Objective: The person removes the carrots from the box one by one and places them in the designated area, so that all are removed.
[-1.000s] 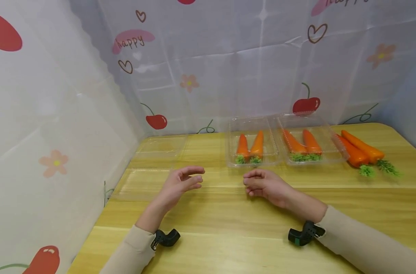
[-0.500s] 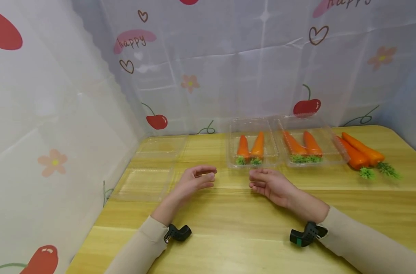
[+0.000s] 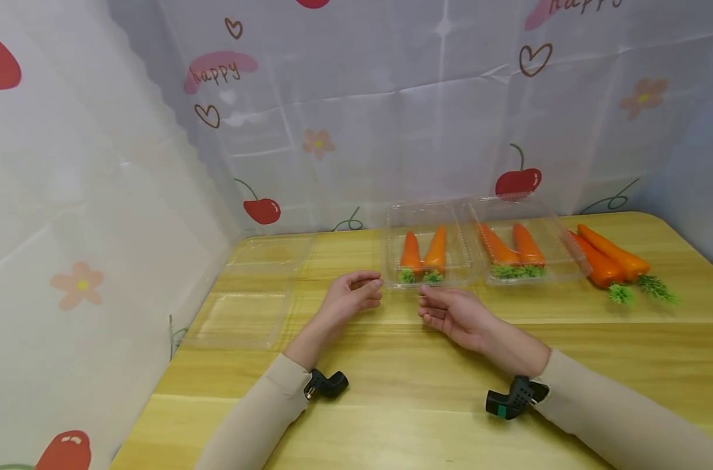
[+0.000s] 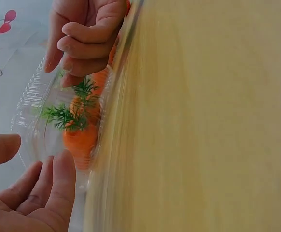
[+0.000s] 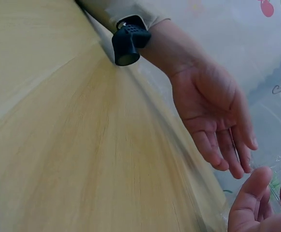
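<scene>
In the head view, a clear plastic clamshell box (image 3: 392,283) with its lid raised holds two orange carrots (image 3: 435,251) with green tops. My left hand (image 3: 352,299) hovers just off its front left corner, fingers loosely bent and nothing between them. Close to the front right of the same box is my right hand (image 3: 455,314), also holding nothing, its thumb and fingers relaxed. The left wrist view shows both hands facing each other in front of the box, the carrot tops (image 4: 73,116) between them. From the right wrist, the left palm (image 5: 213,106) is seen turned inward.
A second clear box (image 3: 559,274) with two carrots stands to the right, its lid up. Beyond it, two loose carrots (image 3: 617,258) lie on the wooden table (image 3: 392,418). An opened clear box (image 3: 241,320) lies at the left, near the printed curtain (image 3: 98,215).
My left hand has moved right and forward, toward the middle box. The right hand has shifted slightly forward. Boxes and carrots stay where they were.
</scene>
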Available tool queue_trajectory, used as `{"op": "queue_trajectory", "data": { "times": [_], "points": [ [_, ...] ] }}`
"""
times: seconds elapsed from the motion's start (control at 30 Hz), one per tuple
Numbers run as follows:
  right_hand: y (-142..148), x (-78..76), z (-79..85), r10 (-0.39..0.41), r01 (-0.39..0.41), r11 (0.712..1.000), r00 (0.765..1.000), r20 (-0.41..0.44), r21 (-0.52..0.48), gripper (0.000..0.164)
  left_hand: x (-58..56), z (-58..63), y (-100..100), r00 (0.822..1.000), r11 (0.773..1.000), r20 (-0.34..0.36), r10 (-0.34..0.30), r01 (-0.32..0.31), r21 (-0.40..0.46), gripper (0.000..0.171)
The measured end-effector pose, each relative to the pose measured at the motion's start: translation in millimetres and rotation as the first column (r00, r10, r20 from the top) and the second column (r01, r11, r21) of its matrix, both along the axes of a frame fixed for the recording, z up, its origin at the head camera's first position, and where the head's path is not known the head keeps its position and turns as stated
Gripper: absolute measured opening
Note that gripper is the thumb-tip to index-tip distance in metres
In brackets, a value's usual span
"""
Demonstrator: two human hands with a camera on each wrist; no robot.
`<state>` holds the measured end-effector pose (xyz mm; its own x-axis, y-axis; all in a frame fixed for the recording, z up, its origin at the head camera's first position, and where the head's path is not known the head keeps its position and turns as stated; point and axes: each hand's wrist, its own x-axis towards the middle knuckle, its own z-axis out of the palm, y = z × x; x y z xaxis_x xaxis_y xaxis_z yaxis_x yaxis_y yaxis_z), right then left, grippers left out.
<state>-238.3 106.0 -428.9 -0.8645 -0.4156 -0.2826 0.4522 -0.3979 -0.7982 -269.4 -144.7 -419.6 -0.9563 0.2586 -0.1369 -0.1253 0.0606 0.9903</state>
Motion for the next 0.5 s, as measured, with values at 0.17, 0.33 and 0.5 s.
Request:
{"op": "queue_trajectory", "data": {
  "times": [0.17, 0.33, 0.5],
  "points": [
    [-7.6, -1.4, 1.1, -0.035, 0.035, 0.999, 0.999, 0.008, 0.024, 0.023, -5.5, -3.4, 5.1, 0.998, 0.999, -0.032, 0.050, -0.050, 0.006, 0.039],
    [-14.2, -1.7, 3.1, -0.059, 0.060, 0.997, 0.998, -0.008, 0.053, 0.024, -7.5, -4.9, 7.3, 0.994, 0.996, -0.068, 0.085, -0.084, 0.031, 0.038],
    [-15.8, -0.4, 5.0, -0.067, 0.068, 0.995, 0.998, -0.014, 0.067, 0.027, -6.9, -4.0, 8.1, 0.993, 0.996, -0.090, 0.081, -0.078, 0.030, 0.038]
  ]
}}
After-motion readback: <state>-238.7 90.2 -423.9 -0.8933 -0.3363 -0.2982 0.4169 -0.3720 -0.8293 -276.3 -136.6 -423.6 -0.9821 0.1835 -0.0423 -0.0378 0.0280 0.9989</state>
